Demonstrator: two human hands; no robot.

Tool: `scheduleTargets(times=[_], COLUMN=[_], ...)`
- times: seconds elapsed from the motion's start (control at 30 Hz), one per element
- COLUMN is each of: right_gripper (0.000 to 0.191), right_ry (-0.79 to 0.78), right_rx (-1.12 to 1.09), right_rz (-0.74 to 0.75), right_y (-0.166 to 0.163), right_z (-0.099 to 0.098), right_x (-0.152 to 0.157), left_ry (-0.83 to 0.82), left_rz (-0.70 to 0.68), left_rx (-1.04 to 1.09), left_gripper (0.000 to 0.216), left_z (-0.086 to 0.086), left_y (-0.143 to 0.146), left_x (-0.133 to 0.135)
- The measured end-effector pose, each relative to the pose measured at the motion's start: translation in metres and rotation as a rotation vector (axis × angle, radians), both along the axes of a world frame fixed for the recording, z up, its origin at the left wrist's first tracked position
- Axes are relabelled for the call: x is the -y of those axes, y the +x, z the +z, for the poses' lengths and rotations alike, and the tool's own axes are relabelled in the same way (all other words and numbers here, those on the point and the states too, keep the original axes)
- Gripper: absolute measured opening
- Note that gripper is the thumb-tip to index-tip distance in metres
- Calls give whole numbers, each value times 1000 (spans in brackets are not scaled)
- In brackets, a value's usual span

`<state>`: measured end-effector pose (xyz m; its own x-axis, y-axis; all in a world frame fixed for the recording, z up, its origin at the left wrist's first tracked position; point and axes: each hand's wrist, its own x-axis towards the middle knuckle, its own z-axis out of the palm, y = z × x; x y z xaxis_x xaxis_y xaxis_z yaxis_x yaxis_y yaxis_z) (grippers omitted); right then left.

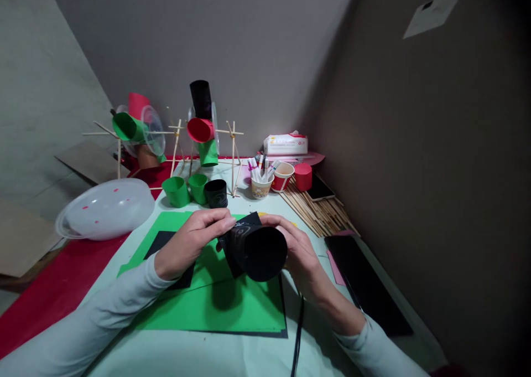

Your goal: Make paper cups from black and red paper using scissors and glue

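Note:
Both hands hold a black paper tube (266,252) above the green sheets, its round open end facing me. My left hand (197,236) is closed, pinching the black paper at the tube's left end with thumb and fingers. Curled around the tube's right side is my right hand (296,249), its fingertips partly hidden behind it. Shiny, swirled marks show on the tube's upper side. Below lie green paper sheets (257,308) over a dark sheet, with a black paper piece (182,280) on the left.
Behind stand green cups (175,192), a black cup (216,193), a cup of markers (261,189) and stick frames with paper-tube wheels (201,129). A clear balloon-like object (112,208) lies left. Wooden sticks (319,211), black sheets (365,288) and a cable (297,332) are right.

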<state>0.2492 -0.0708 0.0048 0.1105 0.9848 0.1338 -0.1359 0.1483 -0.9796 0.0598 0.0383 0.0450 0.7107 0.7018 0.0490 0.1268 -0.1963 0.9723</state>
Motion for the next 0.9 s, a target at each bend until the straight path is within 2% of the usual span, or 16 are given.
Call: scheduleTargets(times=[0.2, 0.43, 0.57, 0.8, 0.9], right_gripper=[69, 53, 51, 56, 55], right_ry=[75, 75, 64, -27, -56], right_rx=[-72, -45, -38, -96, -115], right_rz=[75, 112, 102, 46, 22], right_y=[-3, -5, -5, -8, -11], right_z=[-1, -2, -6, -11, -13], right_x=[3, 1, -1, -1, 0], left_ry=[66, 129, 115, -69, -149], left_rz=[-55, -113, -111, 4, 0], left_rx=[-71, -95, -91, -25, -17], left_gripper=[35, 36, 36, 45, 49], left_z=[-8, -5, -7, -23, -29], left_y=[1, 1, 2, 8, 4], left_x=[-4, -3, -5, -3, 4])
